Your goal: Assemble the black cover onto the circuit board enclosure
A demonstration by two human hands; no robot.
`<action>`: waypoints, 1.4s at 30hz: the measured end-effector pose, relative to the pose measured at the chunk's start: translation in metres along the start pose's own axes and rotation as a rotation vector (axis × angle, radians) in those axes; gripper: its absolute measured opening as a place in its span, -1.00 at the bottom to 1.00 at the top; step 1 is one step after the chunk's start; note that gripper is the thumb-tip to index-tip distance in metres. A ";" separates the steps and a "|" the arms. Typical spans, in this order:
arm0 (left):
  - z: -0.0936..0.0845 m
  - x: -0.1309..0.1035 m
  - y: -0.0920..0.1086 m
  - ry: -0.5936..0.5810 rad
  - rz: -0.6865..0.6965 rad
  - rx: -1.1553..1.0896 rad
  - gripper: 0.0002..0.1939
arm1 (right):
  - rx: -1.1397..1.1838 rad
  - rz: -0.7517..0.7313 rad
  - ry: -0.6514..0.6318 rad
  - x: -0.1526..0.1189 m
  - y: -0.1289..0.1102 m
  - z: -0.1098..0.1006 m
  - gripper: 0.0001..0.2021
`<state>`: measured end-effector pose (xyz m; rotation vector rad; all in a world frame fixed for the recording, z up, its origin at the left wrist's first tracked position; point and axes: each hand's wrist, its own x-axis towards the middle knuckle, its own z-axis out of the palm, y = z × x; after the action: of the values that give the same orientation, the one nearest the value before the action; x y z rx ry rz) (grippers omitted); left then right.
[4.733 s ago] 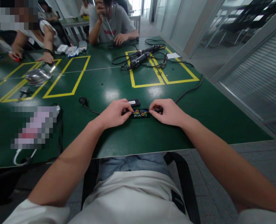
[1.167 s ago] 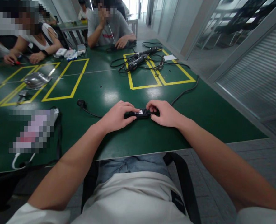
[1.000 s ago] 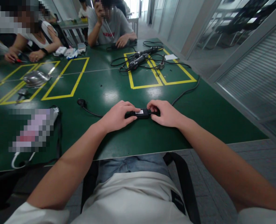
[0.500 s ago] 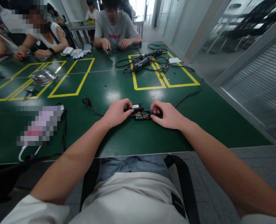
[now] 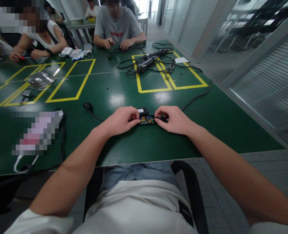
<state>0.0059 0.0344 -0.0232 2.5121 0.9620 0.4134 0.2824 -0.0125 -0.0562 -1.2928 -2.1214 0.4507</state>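
Observation:
An opened black power adapter (image 5: 147, 123) lies on the green table in front of me, its circuit board with round copper-coloured coils showing. Just behind it rests its black cover (image 5: 143, 111), which has a white label. My left hand (image 5: 124, 119) is closed in a pinch at the adapter's left end, where the cord enters; the fingers hide exactly what they grip. From there a black power cord (image 5: 95, 116) runs left to a round plug (image 5: 87, 106). My right hand (image 5: 171, 119) pinches the black cable (image 5: 163, 118) at the adapter's right end.
A phone-like pink item (image 5: 36, 133) with a strap lies to my left. Black tools with tangled cables (image 5: 148, 63) lie farther back inside yellow tape outlines. A shiny metal part (image 5: 41, 80) sits at the left. Co-workers sit across the table; a glass partition stands at the right.
My left fingers have moved down from beside the cover to the adapter's left end. My right fingers have closed in on the cable at the right end. The whole view shifts slightly.

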 end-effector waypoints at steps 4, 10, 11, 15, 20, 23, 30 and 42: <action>-0.002 0.000 0.002 0.021 -0.007 -0.017 -0.86 | 0.011 -0.057 0.046 0.000 0.002 0.001 -0.95; -0.004 0.000 0.002 0.091 -0.002 -0.057 -0.88 | 0.038 -0.094 0.088 -0.001 0.000 -0.003 -0.95; -0.003 0.000 0.002 0.086 -0.002 -0.060 -0.88 | 0.039 -0.094 0.079 -0.001 -0.001 -0.003 -0.95; -0.002 0.001 -0.002 0.035 0.015 -0.064 -0.89 | 0.024 -0.057 0.021 -0.001 0.001 -0.004 -0.96; -0.001 0.001 -0.007 0.021 0.035 -0.079 -0.89 | -0.001 -0.009 0.003 -0.002 0.003 -0.003 -0.94; -0.002 0.001 -0.009 0.027 0.070 -0.065 -0.89 | 0.012 -0.016 -0.001 -0.002 0.003 -0.003 -0.94; -0.006 -0.001 -0.014 -0.009 0.087 -0.073 -0.91 | 0.026 -0.037 -0.016 0.001 0.005 -0.004 -0.94; 0.010 0.006 -0.019 0.163 -0.015 0.071 -0.67 | 0.035 -0.045 -0.034 0.002 0.006 -0.004 -0.94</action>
<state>0.0041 0.0486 -0.0405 2.5651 1.0730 0.5966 0.2883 -0.0078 -0.0562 -1.2233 -2.1571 0.4921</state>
